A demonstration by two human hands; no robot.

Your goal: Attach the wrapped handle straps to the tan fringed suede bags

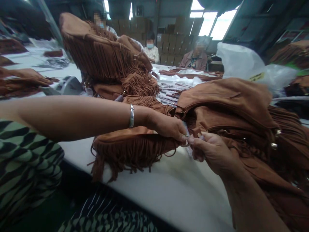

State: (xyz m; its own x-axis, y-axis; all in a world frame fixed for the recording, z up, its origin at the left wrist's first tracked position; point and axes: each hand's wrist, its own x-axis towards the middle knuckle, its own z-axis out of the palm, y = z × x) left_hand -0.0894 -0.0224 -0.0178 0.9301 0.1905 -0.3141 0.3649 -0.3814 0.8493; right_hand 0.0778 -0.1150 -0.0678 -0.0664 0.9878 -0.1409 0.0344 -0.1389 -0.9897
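My left hand reaches across the brown fringed bag, its thumb and fingers pinched on a small metal ring at the bag's right end. Against it, my right hand is closed on a brown strap end partly covered in clear plastic. The fingertips of both hands meet at the ring, so the exact join between ring and strap is hidden. The bag lies on its side on the white table, its fringe hanging toward me.
A pile of brown bags rises right beside my right arm. Another fringed stack stands at the back left, near a grey tape dispenser. Behind are plastic bags, wrapped straps, several seated people and cartons.
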